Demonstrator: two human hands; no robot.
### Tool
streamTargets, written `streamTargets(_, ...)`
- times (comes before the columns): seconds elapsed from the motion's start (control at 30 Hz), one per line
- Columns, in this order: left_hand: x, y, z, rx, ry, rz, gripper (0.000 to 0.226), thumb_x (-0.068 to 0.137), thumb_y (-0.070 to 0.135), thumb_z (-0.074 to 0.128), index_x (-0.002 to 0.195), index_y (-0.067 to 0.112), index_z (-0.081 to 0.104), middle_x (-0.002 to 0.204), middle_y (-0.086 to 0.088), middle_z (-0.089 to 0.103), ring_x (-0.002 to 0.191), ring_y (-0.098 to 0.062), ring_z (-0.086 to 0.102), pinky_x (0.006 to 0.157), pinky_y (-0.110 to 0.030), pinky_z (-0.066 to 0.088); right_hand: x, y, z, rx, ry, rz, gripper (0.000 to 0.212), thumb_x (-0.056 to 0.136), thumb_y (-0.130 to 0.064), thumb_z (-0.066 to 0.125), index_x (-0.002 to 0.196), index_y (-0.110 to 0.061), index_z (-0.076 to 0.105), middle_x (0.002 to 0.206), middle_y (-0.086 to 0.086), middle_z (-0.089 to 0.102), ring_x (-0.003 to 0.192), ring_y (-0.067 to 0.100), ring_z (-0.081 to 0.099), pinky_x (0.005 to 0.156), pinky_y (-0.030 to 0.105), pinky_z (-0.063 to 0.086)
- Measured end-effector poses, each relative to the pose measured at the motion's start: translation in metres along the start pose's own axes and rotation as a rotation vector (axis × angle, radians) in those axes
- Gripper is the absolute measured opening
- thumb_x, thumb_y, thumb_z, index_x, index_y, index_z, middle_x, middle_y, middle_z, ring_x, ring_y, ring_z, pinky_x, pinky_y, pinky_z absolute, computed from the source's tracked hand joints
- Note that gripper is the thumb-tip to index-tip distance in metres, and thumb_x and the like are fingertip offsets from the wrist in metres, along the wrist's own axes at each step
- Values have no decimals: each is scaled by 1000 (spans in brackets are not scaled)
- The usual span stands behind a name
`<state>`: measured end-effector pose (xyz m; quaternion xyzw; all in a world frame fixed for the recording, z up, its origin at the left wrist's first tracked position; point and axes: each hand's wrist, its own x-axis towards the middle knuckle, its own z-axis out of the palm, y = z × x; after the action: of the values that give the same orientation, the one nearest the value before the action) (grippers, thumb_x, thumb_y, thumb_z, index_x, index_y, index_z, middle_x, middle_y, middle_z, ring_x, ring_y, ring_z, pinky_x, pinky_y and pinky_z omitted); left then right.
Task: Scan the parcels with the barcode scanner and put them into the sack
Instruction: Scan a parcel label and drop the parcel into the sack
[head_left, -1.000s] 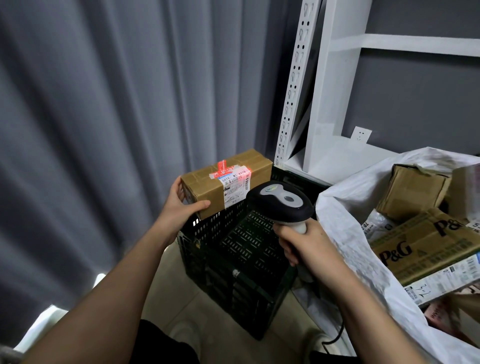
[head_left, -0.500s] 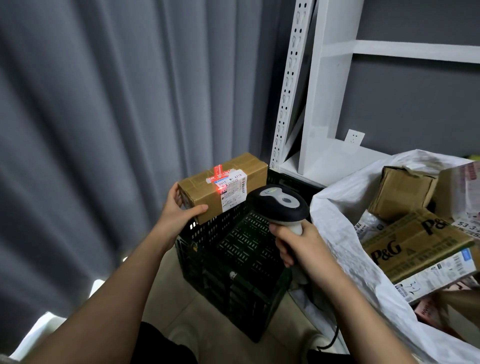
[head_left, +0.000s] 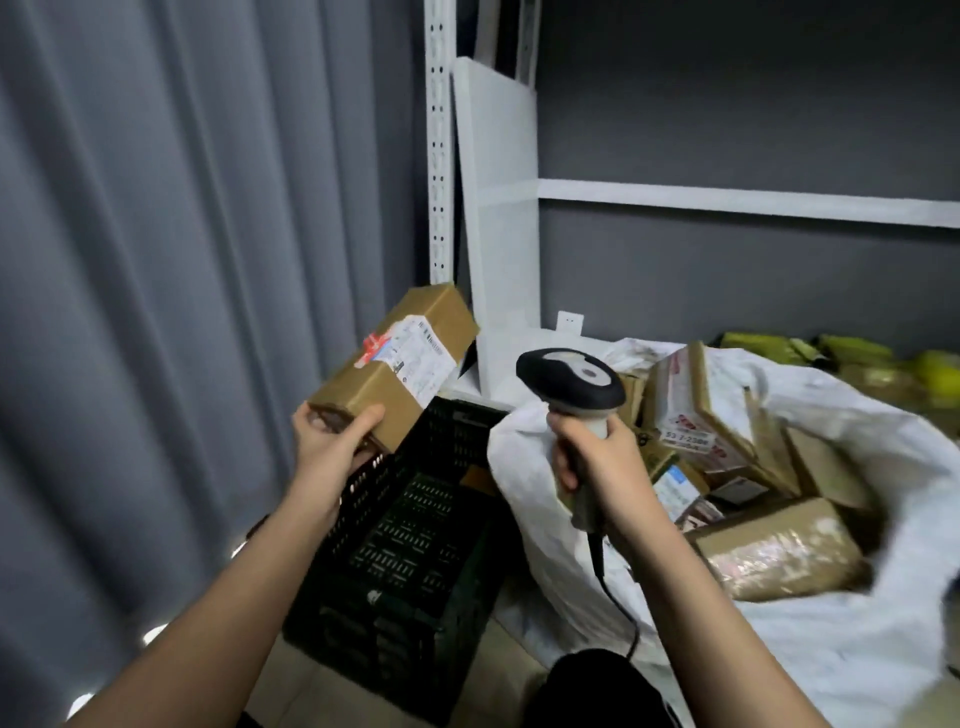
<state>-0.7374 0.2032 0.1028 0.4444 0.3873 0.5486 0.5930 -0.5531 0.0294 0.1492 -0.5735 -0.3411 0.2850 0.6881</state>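
My left hand (head_left: 332, 447) grips the near end of a long brown cardboard parcel (head_left: 410, 358) with a white label and red sticker, held tilted above the black crate (head_left: 415, 525). My right hand (head_left: 597, 457) grips the handle of the black-and-grey barcode scanner (head_left: 569, 382), its head level with the parcel and to its right, its cable hanging down. The white sack (head_left: 810, 639) stands open at the right, with several boxes inside.
A grey curtain (head_left: 182, 312) covers the left. A white shelf frame (head_left: 498, 234) stands behind the crate against a dark wall. Yellow-green packets (head_left: 883, 358) lie at the far right behind the sack.
The parcel has been lifted and tilted, its far end now higher. The red scan light seen on the label half a second ago is gone. The view has swung right, showing more of the sack.
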Motion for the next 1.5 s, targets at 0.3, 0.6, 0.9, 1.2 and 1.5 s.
streamTargets(0.3,-83,24,141,195,-392,40,78,67,25,86,131,12,42,119,-3,63,101,-13,65,88,-41,56,-24,-53,-137,92,427,-35,17,91,-13,60,79,-11,48,47,-2,46,34,8,38,38,18,31)
streamTargets(0.6,-192,-22,277,683,-391,256,92,60,57,79,127,17,31,132,-4,43,121,-25,48,93,-38,45,-48,-48,-231,36,717,-12,10,89,-10,60,85,-14,52,63,3,48,44,12,44,43,22,36)
streamTargets(0.9,-204,-57,343,1345,-557,669,84,79,66,60,144,31,20,133,-13,28,115,-31,44,80,-36,45,-54,-40,-262,34,749,20,12,90,-7,57,84,-14,49,63,5,47,48,17,40,39,17,33)
streamTargets(1.2,-178,-44,343,1355,-769,706,68,92,66,34,150,32,21,155,-8,18,141,-28,22,109,-45,24,-47,-36,-256,29,696,-4,4,89,-9,59,91,-10,55,56,3,47,40,11,41,49,28,34)
streamTargets(1.5,-58,12,223,1014,-351,526,22,93,33,47,100,23,65,108,1,67,99,-27,62,82,-35,50,-33,-65,-151,115,283,33,19,92,-6,56,75,-11,49,55,3,44,39,12,39,43,21,32)
